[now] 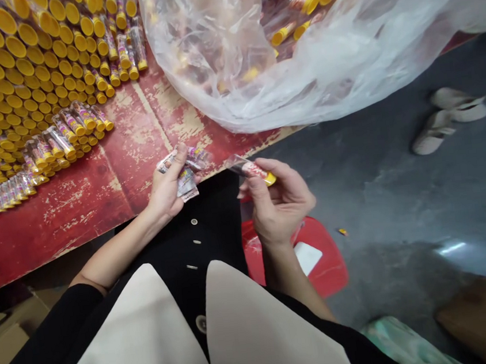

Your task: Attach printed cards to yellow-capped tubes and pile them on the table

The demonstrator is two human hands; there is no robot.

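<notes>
In my left hand is a small bundle of printed paper labels, pinched under the thumb near the table's front edge. One purple printed piece pokes out past the fingertips, slightly blurred. My right hand grips a clear tube with a yellow cap and red-and-white contents. The tube lies tilted, its clear end pointing left toward the labels, apart from them. Both hands are in front of my body, over the table's edge.
Many yellow-capped tubes are stacked at the left of the worn red table. A clear plastic bag with more tubes spreads over its right part. A red stool stands at my right; shoes lie on the floor.
</notes>
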